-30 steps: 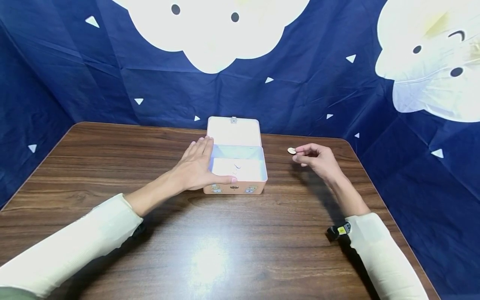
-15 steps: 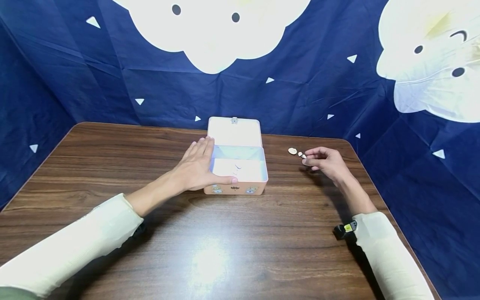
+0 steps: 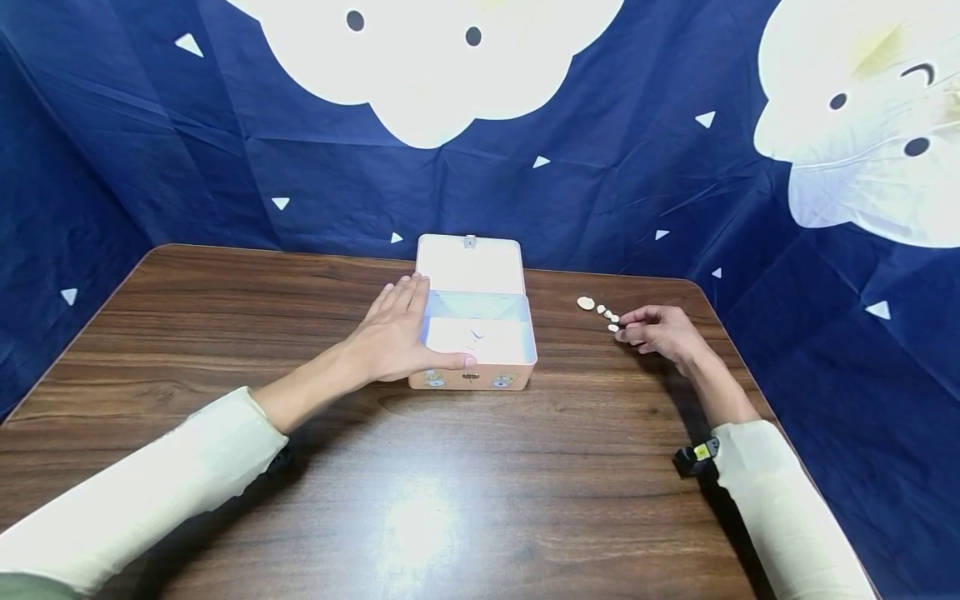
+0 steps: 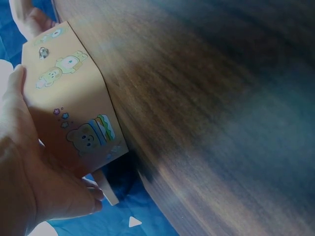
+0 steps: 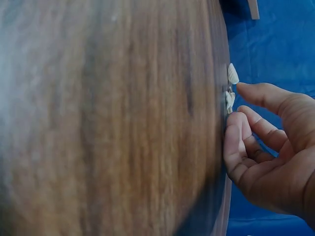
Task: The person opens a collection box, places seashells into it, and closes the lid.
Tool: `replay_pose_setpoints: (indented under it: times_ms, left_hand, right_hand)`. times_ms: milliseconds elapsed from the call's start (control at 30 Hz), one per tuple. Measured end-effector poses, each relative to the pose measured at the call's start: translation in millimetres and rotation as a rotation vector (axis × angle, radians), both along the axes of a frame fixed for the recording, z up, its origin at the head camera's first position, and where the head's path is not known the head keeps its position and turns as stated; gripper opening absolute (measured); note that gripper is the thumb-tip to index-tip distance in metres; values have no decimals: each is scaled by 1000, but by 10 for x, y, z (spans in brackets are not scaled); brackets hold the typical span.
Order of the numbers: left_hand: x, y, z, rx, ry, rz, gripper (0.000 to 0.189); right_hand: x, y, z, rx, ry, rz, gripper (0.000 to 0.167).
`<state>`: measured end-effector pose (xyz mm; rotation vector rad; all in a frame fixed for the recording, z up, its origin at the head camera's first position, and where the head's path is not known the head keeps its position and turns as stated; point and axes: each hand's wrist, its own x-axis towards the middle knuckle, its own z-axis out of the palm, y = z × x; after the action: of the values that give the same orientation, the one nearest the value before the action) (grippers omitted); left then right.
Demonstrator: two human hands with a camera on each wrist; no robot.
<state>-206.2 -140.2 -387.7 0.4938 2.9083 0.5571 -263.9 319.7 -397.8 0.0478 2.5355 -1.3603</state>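
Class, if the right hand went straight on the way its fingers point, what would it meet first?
Most likely one of the small shells just ahead of the right hand; which one, and how close, the pictures leave unclear.

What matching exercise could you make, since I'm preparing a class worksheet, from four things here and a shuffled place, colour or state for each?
1. left hand
2. right hand
3. box
4. backdrop

A. standing open on the wooden table
B. dark blue with white shapes
C. close to the small pale pieces
D. spread at the box's side

Pairs: 1-D, 2-C, 3-A, 4-B
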Motion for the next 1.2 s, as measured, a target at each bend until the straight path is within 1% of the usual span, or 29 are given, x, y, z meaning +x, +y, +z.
replay_pose_setpoints:
  times_ms: [167, 467, 833, 1200]
  left_hand:
    - [0, 1, 1, -6, 4, -4, 157]
    - [-3, -4, -3, -7, 0, 3, 158]
    - [-8, -4, 6, -8, -1, -2, 158]
    - [-9, -7, 13, -4, -2, -2, 158]
  right_hand:
    - [-30, 31, -38, 35, -6, -9, 57]
    - [-73, 6, -24, 116, 0, 11, 55]
    - [-87, -18, 2, 134, -6, 23, 48]
    - [-116, -31, 28, 188, -36, 65, 42]
